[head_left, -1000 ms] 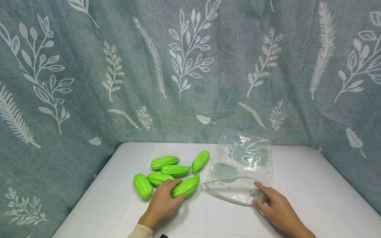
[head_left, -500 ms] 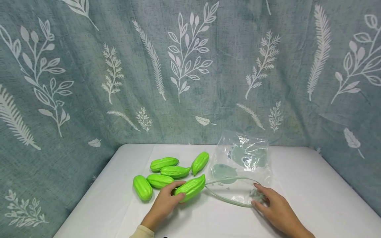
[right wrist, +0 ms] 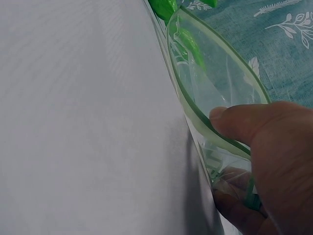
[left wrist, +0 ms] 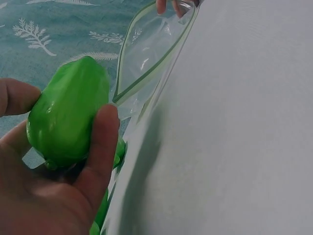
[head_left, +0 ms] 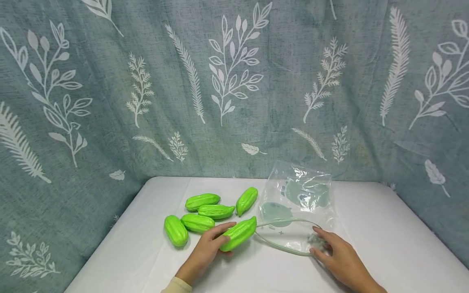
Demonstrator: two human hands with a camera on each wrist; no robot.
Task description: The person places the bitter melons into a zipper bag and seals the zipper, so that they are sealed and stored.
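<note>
My left hand grips a bright green, ridged bitter melon, thumb on one side and fingers on the other, its pointed end toward the bag. In the left wrist view the bitter melon shows large above the palm. A clear zip bag with a pale green rim and green printed shapes lies to the right, its mouth spread wide. My right hand holds the bag at the right end of its mouth. In the right wrist view the thumb of that hand crosses the green rim; other fingers show through the plastic.
Several more bitter melons lie left of the bag, one leftmost, one at the back and one near the bag. All rest on a white table. A green leaf-print curtain stands behind and along both sides.
My left hand has carried the bitter melon rightward, and its tip now overlaps the left corner of the bag's mouth in the head view. My right hand has stayed in place.
</note>
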